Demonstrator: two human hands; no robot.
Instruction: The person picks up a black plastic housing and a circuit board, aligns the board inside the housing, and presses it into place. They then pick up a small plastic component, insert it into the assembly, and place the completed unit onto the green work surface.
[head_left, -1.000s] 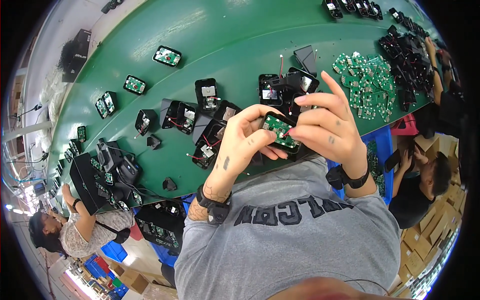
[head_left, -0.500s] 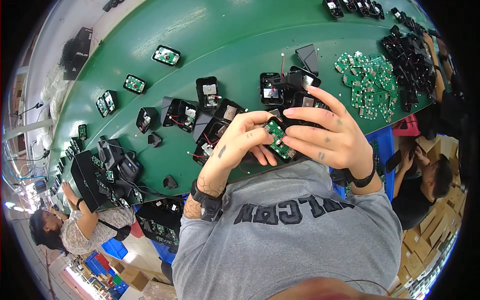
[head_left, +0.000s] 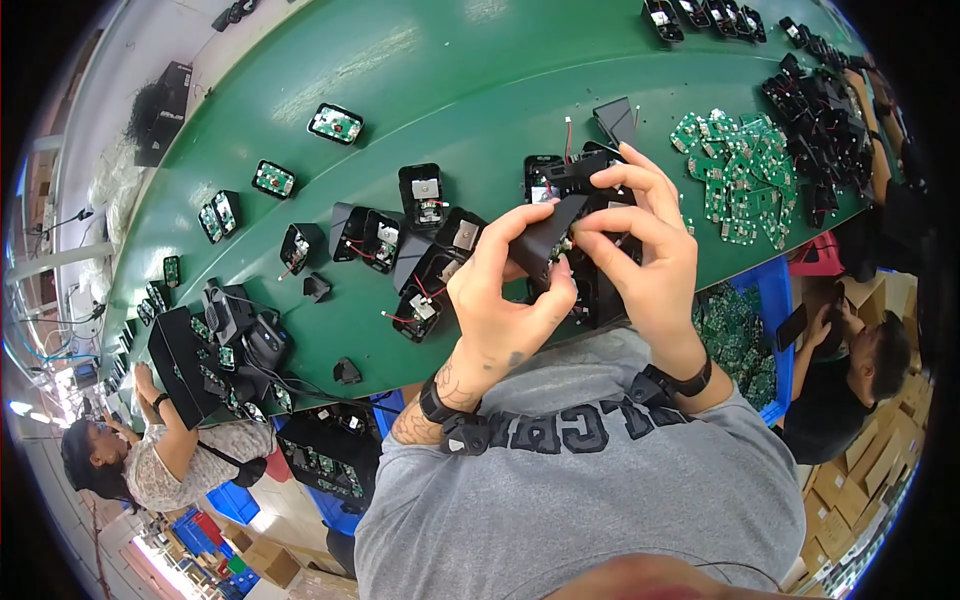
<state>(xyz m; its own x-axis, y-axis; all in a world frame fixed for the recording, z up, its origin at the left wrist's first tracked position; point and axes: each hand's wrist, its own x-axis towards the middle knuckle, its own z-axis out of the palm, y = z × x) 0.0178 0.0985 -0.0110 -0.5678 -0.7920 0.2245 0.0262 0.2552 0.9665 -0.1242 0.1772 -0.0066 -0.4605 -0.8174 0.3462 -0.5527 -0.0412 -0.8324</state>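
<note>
Black plastic shell (head_left: 553,232) pinched in left hand (head_left: 505,300); right hand (head_left: 645,245) grips its top; step: fitting parts; next needs careful alignment.

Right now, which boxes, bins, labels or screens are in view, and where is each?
Brown cardboard cartons: stacked at the lower right, plain sided.
More brown cartons: on the floor at the lower left.
Blue plastic bin: right of the green table, holding green circuit boards.
Screens or labels: none clearly visible.
</note>
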